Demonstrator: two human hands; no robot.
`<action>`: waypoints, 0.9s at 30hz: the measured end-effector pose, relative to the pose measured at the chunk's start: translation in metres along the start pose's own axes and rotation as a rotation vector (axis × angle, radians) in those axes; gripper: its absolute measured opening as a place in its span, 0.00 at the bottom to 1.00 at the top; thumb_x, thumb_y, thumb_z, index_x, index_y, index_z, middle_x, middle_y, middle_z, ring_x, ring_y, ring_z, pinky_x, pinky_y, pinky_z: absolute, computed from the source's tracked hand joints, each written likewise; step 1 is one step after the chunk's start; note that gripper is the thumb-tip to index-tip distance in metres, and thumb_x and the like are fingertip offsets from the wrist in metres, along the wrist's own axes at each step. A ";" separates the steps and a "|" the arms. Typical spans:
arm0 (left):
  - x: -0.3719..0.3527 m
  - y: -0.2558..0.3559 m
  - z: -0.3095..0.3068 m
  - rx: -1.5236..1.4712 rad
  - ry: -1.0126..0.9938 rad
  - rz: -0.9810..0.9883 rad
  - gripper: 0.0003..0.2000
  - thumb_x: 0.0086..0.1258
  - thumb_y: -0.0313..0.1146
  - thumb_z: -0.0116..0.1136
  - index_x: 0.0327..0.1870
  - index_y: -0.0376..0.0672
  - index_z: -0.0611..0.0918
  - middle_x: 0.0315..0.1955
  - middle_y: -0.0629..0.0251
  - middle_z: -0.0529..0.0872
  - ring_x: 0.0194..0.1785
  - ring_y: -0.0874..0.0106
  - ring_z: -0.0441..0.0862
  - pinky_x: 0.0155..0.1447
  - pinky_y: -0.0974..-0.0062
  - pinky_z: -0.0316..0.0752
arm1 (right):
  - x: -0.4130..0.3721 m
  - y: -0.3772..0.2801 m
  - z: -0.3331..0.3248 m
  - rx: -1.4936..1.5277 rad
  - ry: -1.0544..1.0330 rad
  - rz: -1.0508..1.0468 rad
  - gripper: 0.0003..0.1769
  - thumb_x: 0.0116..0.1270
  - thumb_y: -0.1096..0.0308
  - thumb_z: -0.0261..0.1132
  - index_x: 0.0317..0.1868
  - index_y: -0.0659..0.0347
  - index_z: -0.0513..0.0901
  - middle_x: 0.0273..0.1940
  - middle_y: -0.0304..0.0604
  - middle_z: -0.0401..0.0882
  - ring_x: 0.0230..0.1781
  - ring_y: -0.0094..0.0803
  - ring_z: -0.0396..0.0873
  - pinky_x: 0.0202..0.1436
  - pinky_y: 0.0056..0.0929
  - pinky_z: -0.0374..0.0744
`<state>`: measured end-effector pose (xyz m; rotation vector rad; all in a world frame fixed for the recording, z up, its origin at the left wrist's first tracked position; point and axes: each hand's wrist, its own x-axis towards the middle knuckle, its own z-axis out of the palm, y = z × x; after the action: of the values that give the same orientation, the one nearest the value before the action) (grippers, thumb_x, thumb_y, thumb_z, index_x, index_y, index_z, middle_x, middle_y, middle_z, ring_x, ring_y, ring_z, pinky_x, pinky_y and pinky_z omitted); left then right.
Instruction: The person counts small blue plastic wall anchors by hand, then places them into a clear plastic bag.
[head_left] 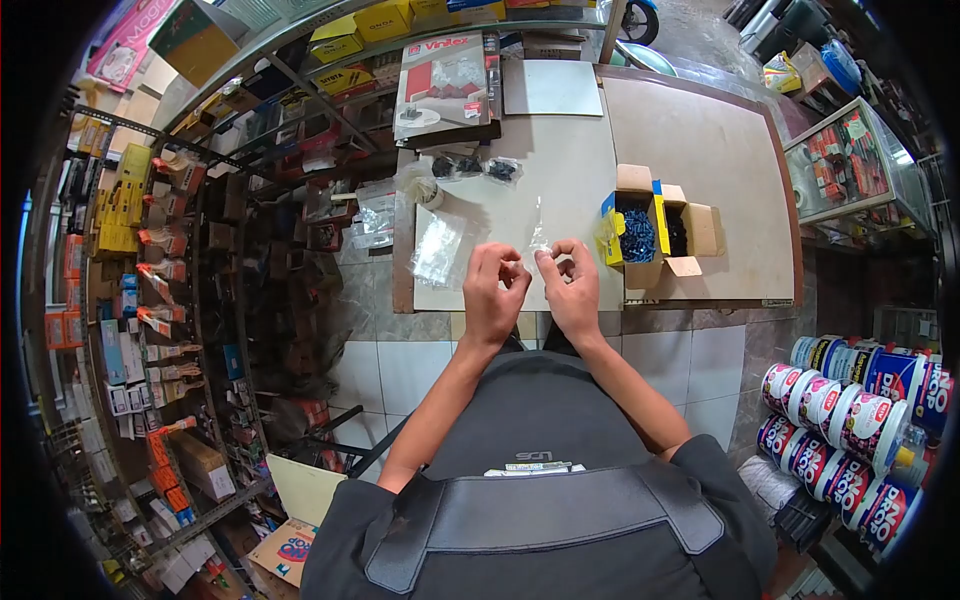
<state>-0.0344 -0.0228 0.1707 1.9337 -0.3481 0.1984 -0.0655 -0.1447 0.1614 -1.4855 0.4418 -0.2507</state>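
Both hands are over the near edge of the table (560, 150). My left hand (494, 292) is curled, thumb and fingertips pinched together at the edge of a small clear plastic bag (539, 235). The same bag's other side is pinched by my right hand (570, 285), its fingers bent. A stack of clear plastic bags (438, 248) lies left of my left hand. Right of my right hand stands an open box of blue plugs (637, 236), beside an open box of dark pieces (677, 228). Bags of black pieces (502, 170) lie farther back.
A clear cup (425, 190) stands near the table's left side. Behind it are a Vinilex box (446, 85) and a white panel (553, 88). Stocked shelves (165, 300) line the left. Paint cans (840, 410) are stacked at the right, below a glass case (850, 160).
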 end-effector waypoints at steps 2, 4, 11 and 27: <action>0.000 0.001 0.002 -0.006 -0.003 0.007 0.09 0.63 0.17 0.64 0.42 0.37 0.79 0.40 0.64 0.78 0.32 0.76 0.81 0.36 0.78 0.79 | 0.001 -0.001 -0.001 -0.052 0.063 -0.092 0.09 0.69 0.70 0.70 0.40 0.63 0.78 0.39 0.34 0.73 0.28 0.16 0.69 0.28 0.20 0.69; 0.000 0.002 0.002 -0.009 -0.003 0.012 0.10 0.63 0.17 0.64 0.42 0.37 0.79 0.39 0.64 0.78 0.31 0.77 0.80 0.37 0.78 0.78 | 0.003 -0.002 -0.005 -0.073 0.061 -0.126 0.09 0.66 0.73 0.71 0.42 0.62 0.78 0.43 0.38 0.72 0.28 0.20 0.71 0.30 0.22 0.72; 0.008 0.006 0.001 -0.024 0.046 0.025 0.10 0.63 0.19 0.66 0.42 0.38 0.78 0.38 0.64 0.78 0.32 0.78 0.78 0.37 0.78 0.76 | 0.013 -0.005 -0.010 -0.254 -0.141 -0.326 0.08 0.64 0.77 0.71 0.40 0.64 0.79 0.36 0.40 0.78 0.31 0.26 0.77 0.34 0.26 0.76; 0.011 0.000 0.021 -0.092 0.096 -0.051 0.10 0.68 0.21 0.65 0.42 0.37 0.74 0.34 0.69 0.76 0.34 0.83 0.76 0.39 0.82 0.76 | 0.018 -0.010 -0.012 -0.116 -0.002 -0.320 0.10 0.62 0.81 0.71 0.38 0.64 0.76 0.34 0.38 0.75 0.32 0.23 0.75 0.37 0.24 0.76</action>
<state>-0.0250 -0.0443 0.1662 1.8336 -0.2395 0.2372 -0.0532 -0.1645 0.1689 -1.6685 0.2181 -0.4827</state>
